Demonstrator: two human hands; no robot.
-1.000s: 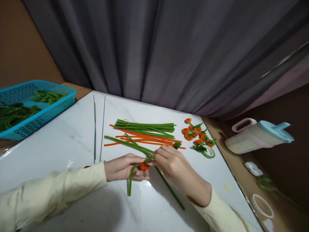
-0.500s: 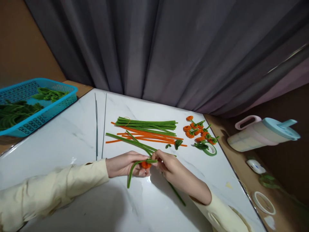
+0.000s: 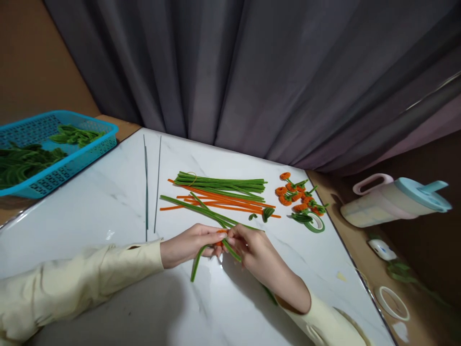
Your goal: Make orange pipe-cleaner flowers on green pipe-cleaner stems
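Note:
Near the middle of the white table, my left hand [image 3: 194, 244] is closed on a small orange piece [image 3: 222, 235]. A green fuzzy stem [image 3: 195, 265] hangs bent from its fingers, and another green length runs between the two hands. My right hand [image 3: 254, 247] pinches at the same orange piece from the right, its fingertips touching it and the green stem. Just beyond the hands lie orange stems [image 3: 230, 206] and a bundle of green stems [image 3: 223, 183]. Small orange pieces with green stems [image 3: 288, 190] are grouped to the right, beside a roll of green tape [image 3: 317, 223].
A blue basket [image 3: 81, 161] with green leaves stands at the left. Thin dark wires [image 3: 146, 187] lie on the table's left part. Along the right side are a tumbler [image 3: 389, 202] with a pink handle, a white device [image 3: 382, 249] and a white ring [image 3: 393, 303]. Grey curtains hang behind.
My right hand's fingertips have come closer to the left hand's. The green end that pointed right over the orange piece now slants down to the right. The view has shifted slightly.

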